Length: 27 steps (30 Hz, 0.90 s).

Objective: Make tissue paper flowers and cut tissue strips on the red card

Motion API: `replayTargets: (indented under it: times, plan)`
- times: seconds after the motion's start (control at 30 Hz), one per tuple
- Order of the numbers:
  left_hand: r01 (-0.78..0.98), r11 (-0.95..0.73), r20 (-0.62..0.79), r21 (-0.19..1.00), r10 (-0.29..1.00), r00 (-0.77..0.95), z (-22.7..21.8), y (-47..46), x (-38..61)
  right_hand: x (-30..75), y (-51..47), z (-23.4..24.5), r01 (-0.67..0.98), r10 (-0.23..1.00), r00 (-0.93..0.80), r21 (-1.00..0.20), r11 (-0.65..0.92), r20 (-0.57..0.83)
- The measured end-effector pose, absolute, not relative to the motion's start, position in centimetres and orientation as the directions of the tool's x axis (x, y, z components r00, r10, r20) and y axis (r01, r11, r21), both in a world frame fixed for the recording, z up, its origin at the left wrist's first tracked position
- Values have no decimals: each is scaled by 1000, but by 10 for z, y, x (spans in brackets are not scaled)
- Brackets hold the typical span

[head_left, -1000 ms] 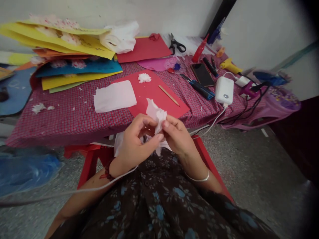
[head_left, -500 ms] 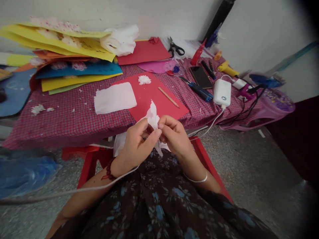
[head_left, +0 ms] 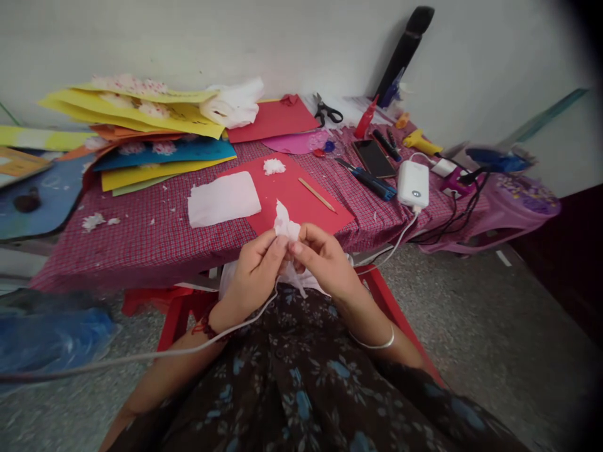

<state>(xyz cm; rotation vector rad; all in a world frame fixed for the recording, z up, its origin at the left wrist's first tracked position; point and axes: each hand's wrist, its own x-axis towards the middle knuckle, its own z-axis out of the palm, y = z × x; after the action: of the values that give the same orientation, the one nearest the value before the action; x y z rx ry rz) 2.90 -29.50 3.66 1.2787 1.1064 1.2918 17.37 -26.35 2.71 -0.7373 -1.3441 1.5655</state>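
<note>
Red-checked cloth covers the bench [head_left: 141,245], which runs across the view in front of the seated person. At its far left lies a loose stack of card sheets [head_left: 155,135] in yellow, orange and blue, some overlapping others. Near the middle of the bench a red sheet [head_left: 311,210] lies flat, reaching the front edge. A flat tissue sheet [head_left: 223,199] rests just beside it on the left, overlapping its edge. Below the bench edge, above the lap, the left hand [head_left: 252,279] and the right hand [head_left: 325,263] meet with their fingertips close together. Between them is a crumpled white tissue piece [head_left: 284,225], and the fingers [head_left: 274,246] of both hands are closed on it in a pinch. Its top sticks up above the fingers and more of it hangs below them. On the right of the bench sits a white power bank [head_left: 413,184], with a dark phone [head_left: 374,158] near it. Black-handled scissors [head_left: 326,113] lie at the back by the wall. On the red sheet, a wooden stick [head_left: 317,194] lies aslant, well apart from a small tissue flower [head_left: 274,166] near the sheet's far edge.
</note>
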Motion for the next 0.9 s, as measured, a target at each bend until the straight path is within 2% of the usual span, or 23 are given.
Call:
replayTargets:
  times: [0.17,0.37,0.47,0.57,0.63,0.7,0.8,0.9]
  plan:
    - [-183,-32,46,983,996,72,28,-291,28,174,-262,32,-311,909,-400,-950,-13,118]
    - [-391,205,-175,898,978,112,28,-279,29,176,-252,28,-396,890,-453,-885,-245,-43]
    - [-341,153,-119,928,986,119,28,-280,26,172,-249,26,-385,886,-462,-893,-234,-34]
    - [-160,65,-55,985,996,64,29,-284,23,167,-250,23,-369,891,-454,-905,-211,-22]
    - [-93,70,-64,993,996,65,29,-286,22,165,-249,21,-363,891,-451,-903,-229,-45]
    - [-162,123,-100,979,985,143,28,-286,20,166,-247,20,-373,877,-477,-888,-269,-66]
    - [-349,267,-174,898,945,276,26,-282,14,170,-240,16,-420,812,-581,-831,-364,-61]
    - [-421,329,-239,845,937,254,24,-278,10,172,-233,9,-458,747,-664,-769,-445,-37]
